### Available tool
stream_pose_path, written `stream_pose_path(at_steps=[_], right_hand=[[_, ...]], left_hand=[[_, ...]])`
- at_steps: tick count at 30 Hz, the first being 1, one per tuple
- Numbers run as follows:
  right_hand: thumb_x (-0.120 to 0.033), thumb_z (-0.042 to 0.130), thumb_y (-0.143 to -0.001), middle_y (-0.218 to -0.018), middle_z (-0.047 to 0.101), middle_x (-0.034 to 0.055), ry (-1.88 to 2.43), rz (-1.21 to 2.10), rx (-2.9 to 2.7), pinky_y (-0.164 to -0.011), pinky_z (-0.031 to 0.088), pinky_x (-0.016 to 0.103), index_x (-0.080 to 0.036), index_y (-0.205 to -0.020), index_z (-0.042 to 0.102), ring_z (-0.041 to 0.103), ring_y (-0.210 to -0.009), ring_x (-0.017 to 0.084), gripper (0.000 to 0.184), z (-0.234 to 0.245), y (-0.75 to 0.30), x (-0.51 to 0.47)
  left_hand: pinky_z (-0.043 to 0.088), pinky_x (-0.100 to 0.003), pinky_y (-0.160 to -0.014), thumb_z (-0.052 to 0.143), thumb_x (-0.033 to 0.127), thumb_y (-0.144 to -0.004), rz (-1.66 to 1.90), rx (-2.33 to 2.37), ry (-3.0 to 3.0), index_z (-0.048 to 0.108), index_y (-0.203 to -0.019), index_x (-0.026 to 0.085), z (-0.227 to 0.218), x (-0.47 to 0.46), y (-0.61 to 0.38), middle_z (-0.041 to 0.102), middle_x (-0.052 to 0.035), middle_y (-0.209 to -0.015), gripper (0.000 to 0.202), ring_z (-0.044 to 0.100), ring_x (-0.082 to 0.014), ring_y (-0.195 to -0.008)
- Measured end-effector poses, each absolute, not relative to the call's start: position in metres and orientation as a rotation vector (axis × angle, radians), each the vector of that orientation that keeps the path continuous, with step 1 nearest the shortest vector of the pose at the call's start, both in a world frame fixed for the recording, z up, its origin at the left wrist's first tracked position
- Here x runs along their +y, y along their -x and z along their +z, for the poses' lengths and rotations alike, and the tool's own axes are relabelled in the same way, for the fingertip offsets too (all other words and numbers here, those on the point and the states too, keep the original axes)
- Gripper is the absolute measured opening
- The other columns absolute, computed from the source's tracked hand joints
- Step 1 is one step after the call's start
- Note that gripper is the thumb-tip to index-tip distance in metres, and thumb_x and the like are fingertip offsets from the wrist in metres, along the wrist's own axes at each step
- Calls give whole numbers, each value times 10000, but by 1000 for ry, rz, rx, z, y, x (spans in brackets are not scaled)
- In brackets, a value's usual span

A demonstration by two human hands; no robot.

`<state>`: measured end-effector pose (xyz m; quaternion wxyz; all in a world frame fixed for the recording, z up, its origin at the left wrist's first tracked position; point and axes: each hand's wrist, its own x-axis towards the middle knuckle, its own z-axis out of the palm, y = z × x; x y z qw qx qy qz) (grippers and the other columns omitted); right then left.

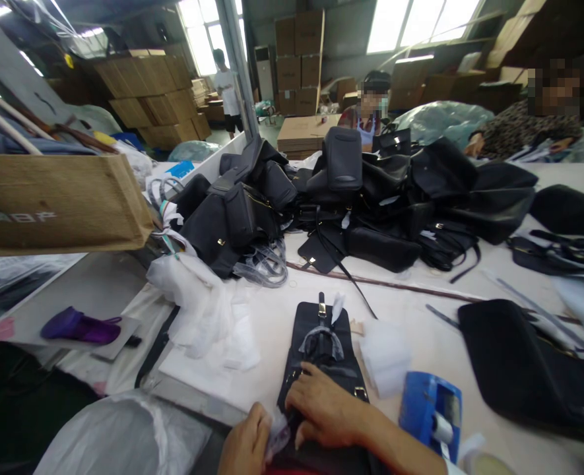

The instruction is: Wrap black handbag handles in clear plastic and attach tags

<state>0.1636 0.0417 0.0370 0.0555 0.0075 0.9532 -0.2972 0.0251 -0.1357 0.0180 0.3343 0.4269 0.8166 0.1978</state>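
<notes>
black bag (321, 343) lies flat on the white surface (410, 307), directly before the person, buckle end pointing away. right hand (324, 410) rests palm-down on its lower half; grip open, fingers bent, holding nothing. left hand (245, 443) sits just beside it; grip pinched shut on a clear plastic scrap (278, 437) at the bag's edge. blue tape dispenser (430, 409) stands near the right forearm. pile of black bags (371, 198) lies farther back.

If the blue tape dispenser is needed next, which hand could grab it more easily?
Probably the right hand. It rests open on the black bag, and the blue tape dispenser stands just beyond that wrist. The left hand is on the bag's other side, pinching a scrap of clear wrap.
</notes>
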Motion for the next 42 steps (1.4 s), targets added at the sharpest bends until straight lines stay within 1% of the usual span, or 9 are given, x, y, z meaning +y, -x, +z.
stream_pose_path(at_steps=[2,4,9,14,19,25,29,33,42], right_hand=[[-410,630,-784,-1010,669,84,-42,-882,2905,-1086,176,485,-175,-1064,584,550,-1020,253,369,32,-169,49],[-372,602,-820,-972,673,82,-28,-807,2912,-1080,179,502,-174,-1009,597,556,-1001,254,274,26,-171,53],[-407,533,-886,-875,698,76,8,-711,2925,-935,362,400,-165,-912,606,615,-870,229,255,18,-165,49],[-263,523,-851,-783,699,111,5,-497,2933,-785,426,403,-133,-887,604,645,-730,246,157,20,-162,43],[-165,553,-783,-758,704,123,-153,-410,2888,-808,440,453,-134,-875,611,662,-696,267,114,28,-158,37],[-185,580,-791,-751,704,123,-55,-465,2871,-803,441,436,-113,-866,634,663,-704,260,117,29,-144,23],[-265,621,-791,-873,712,112,-59,-762,2863,-853,421,379,-127,-968,618,656,-850,252,225,24,-159,39],[-340,637,-802,-988,709,73,-145,-1048,2759,-969,348,391,-190,-1060,613,630,-976,237,299,22,-172,62],[-234,542,-817,-847,703,92,-201,-803,2878,-963,322,405,-159,-872,635,618,-862,227,132,8,-164,51]], left_hand=[[368,-251,-605,267,352,-921,543,2113,-1056,425,-717,249,18,-140,-19,531,29,-596,277,563,-171,-615],[374,-249,-615,262,370,-922,560,2075,-990,415,-706,245,18,-142,-12,512,39,-587,293,544,-165,-615],[377,-253,-619,310,394,-899,565,2015,-933,411,-696,237,19,-135,-9,512,36,-614,276,524,-165,-639],[382,-254,-628,316,374,-898,564,2039,-976,421,-689,235,20,-121,-17,517,28,-632,272,528,-166,-659],[399,-240,-604,311,342,-896,550,2082,-928,417,-691,237,20,-118,-20,540,32,-630,254,545,-160,-658],[409,-218,-552,296,323,-897,553,2059,-875,410,-695,240,15,-107,-33,555,37,-610,247,570,-148,-615],[395,-226,-531,255,347,-921,522,2025,-876,412,-726,246,13,-106,-32,534,53,-542,270,553,-147,-525],[386,-241,-577,250,344,-932,472,2144,-1060,427,-734,245,11,-112,-25,547,25,-589,284,564,-162,-582],[387,-249,-599,210,278,-945,351,2170,-1219,432,-751,251,2,-99,-27,617,-8,-663,296,627,-178,-646]])
